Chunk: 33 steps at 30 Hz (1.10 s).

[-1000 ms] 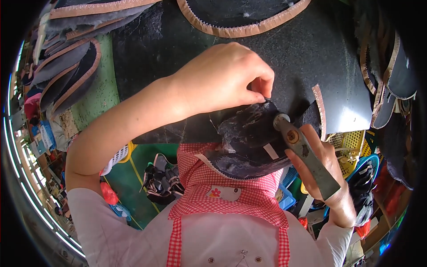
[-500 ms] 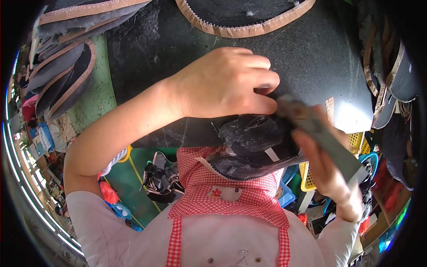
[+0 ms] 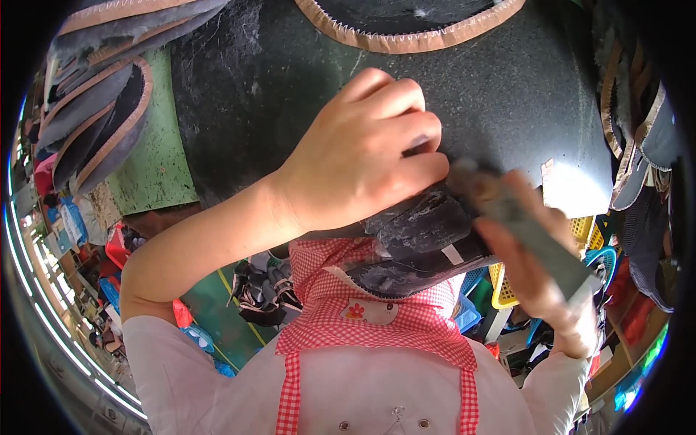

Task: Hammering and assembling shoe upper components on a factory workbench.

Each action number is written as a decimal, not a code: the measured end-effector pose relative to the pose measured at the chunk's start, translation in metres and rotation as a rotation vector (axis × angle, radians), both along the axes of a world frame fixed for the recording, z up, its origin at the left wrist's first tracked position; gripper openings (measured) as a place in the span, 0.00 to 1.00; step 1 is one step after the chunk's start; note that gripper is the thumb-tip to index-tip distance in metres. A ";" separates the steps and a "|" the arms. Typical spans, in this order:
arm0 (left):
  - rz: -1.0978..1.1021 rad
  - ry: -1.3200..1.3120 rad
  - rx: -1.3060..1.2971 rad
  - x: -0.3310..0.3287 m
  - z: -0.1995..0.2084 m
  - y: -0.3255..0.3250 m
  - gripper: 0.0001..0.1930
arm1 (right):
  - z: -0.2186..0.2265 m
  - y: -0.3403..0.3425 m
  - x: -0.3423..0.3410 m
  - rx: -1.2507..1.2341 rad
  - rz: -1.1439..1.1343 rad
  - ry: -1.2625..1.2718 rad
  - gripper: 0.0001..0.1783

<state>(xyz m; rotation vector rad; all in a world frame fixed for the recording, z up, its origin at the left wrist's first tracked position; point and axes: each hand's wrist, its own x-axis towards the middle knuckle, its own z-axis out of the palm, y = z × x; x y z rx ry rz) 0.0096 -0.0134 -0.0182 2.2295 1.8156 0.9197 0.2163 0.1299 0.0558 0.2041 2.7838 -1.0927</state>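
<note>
My left hand (image 3: 373,145) is closed in a fist-like pinch at the upper end of a black shoe upper (image 3: 424,225); the pinched spot is hidden behind my fingers. The piece has a pale stitched edge and a small white label, and it hangs over the table's near edge against my apron. My right hand (image 3: 525,254) is wrapped round grey metal pincers (image 3: 540,243) with a round pivot. Their blurred head meets the work beside my left fingertips, so I cannot tell whether the jaws are closed.
The black mat (image 3: 529,109) covers the green table (image 3: 156,138). A brown-edged black piece (image 3: 406,43) lies at the far side, with stacks of similar pieces (image 3: 109,123) at left and more (image 3: 638,145) at right. Yellow baskets (image 3: 502,288) stand below at right.
My left hand has tilted more upright and shifted slightly left and toward me, its elbow swinging inward. The pincers stay by its fingertips, blurred by motion. The whole view has shifted slightly.
</note>
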 end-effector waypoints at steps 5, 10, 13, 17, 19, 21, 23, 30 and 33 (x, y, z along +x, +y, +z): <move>0.183 -0.157 -0.100 0.003 -0.002 -0.012 0.12 | 0.007 -0.001 -0.008 -0.290 -0.243 -0.293 0.26; 0.227 -0.135 -0.058 0.021 -0.002 -0.013 0.10 | 0.001 -0.001 -0.002 -0.029 -0.225 0.017 0.25; 0.229 -0.067 0.007 0.025 -0.004 -0.018 0.09 | -0.003 0.005 -0.004 -0.200 -0.206 -0.298 0.23; 0.220 -0.036 0.025 0.023 -0.005 -0.017 0.10 | 0.010 -0.001 -0.010 -0.207 -0.323 -0.204 0.14; 0.242 -0.021 0.007 0.021 -0.001 -0.020 0.12 | 0.006 0.001 -0.013 -0.133 -0.104 -0.295 0.13; 0.340 0.000 -0.017 0.022 0.006 -0.022 0.13 | 0.008 -0.002 -0.014 -0.138 -0.138 -0.370 0.14; 0.389 -0.006 -0.016 0.025 0.005 -0.022 0.12 | 0.004 -0.002 -0.010 0.025 0.002 -0.033 0.18; 0.374 -0.116 -0.044 0.035 -0.005 -0.025 0.10 | 0.010 -0.005 -0.011 -0.165 -0.389 -0.149 0.24; 0.364 -0.115 -0.045 0.034 -0.005 -0.024 0.10 | 0.002 0.005 -0.014 0.021 -0.024 -0.116 0.23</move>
